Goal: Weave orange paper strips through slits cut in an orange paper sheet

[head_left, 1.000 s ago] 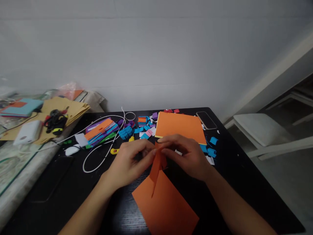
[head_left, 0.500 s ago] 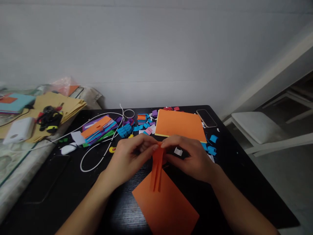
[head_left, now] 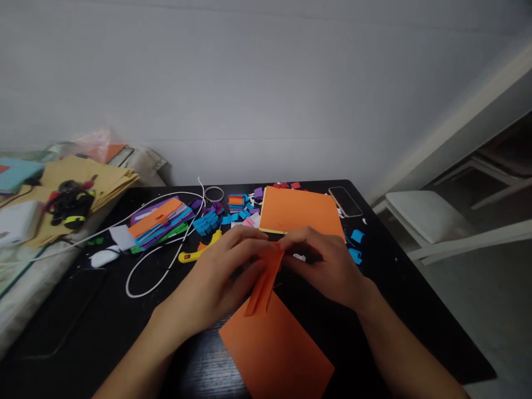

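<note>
Between my hands is a folded orange paper strip (head_left: 266, 282), its pleats hanging down toward me. My left hand (head_left: 228, 266) is closed on its upper left side, the thumb behind or along the folds. Fingers of my right hand (head_left: 320, 260) pinch the strip's top right corner. Below it, an orange paper sheet (head_left: 278, 349) lies at an angle on the black table (head_left: 199, 366). Just beyond my left hand rests a yellow cutter (head_left: 199, 252), partly covered by that hand.
An orange sheet stack (head_left: 303, 210) lies behind my hands, a phone (head_left: 346, 201) to its right. Small blue paper pieces (head_left: 208, 223) and a multicoloured paper pile (head_left: 160, 221) are at left, with a looping white cable (head_left: 133, 277). A white chair (head_left: 432, 216) stands at right.
The folded strip has tilted, its lower end swinging left and its pleats spreading. My left hand has moved further over it, and more of the yellow cutter shows. The view has shifted slightly.
</note>
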Demonstrator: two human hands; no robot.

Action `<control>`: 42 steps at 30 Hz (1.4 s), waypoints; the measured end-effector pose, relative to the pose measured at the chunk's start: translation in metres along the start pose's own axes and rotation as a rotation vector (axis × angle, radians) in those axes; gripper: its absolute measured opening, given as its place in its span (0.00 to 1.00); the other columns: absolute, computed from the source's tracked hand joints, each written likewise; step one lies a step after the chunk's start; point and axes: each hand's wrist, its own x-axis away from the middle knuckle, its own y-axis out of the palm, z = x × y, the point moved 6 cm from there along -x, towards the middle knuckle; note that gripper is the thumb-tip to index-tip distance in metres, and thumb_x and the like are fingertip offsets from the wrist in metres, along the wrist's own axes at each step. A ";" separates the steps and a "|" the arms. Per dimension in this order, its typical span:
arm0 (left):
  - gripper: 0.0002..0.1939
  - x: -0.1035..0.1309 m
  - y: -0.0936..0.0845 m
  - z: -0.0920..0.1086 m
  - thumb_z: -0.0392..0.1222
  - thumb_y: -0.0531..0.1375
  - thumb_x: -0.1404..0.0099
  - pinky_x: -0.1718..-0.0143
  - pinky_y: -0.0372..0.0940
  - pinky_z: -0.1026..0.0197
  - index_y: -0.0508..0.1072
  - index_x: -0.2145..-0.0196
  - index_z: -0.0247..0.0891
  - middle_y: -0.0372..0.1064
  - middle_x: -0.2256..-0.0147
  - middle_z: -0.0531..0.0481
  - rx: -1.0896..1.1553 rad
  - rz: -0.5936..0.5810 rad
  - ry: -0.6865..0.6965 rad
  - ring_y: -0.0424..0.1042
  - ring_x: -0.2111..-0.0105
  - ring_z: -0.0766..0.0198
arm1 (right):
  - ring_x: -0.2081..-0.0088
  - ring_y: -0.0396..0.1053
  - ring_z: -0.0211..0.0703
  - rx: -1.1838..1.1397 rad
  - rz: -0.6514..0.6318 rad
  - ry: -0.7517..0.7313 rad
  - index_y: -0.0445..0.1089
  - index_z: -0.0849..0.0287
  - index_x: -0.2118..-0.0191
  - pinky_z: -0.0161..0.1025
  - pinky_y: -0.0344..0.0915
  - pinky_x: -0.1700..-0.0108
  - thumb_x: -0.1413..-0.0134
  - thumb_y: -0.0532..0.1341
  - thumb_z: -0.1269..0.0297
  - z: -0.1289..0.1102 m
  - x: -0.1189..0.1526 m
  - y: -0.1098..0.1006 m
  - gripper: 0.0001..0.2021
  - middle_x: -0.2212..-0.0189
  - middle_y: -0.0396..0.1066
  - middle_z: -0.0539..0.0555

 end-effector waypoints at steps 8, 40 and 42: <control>0.22 0.006 -0.002 0.016 0.24 0.55 0.30 0.48 0.73 0.54 0.79 0.52 0.49 0.66 0.41 0.45 -0.049 -0.021 0.128 0.72 0.45 0.56 | 0.65 0.79 0.37 -0.216 0.020 0.152 0.73 0.54 0.59 0.33 0.76 0.63 0.41 0.70 0.69 0.007 -0.004 -0.003 0.07 0.64 0.79 0.49; 0.17 0.010 -0.006 0.023 0.29 0.62 0.36 0.48 0.70 0.53 0.72 0.51 0.42 0.64 0.46 0.43 -0.140 -0.013 0.199 0.69 0.47 0.54 | 0.57 0.79 0.45 -0.048 -0.125 -0.187 0.73 0.54 0.55 0.41 0.76 0.53 0.38 0.69 0.66 -0.020 0.003 0.016 0.08 0.57 0.81 0.54; 0.19 0.010 -0.007 0.023 0.30 0.62 0.36 0.46 0.69 0.52 0.71 0.48 0.43 0.62 0.44 0.42 -0.145 -0.038 0.210 0.68 0.45 0.53 | 0.58 0.79 0.44 -0.051 -0.146 -0.173 0.73 0.54 0.54 0.41 0.76 0.54 0.40 0.69 0.67 -0.020 0.004 0.017 0.09 0.58 0.81 0.54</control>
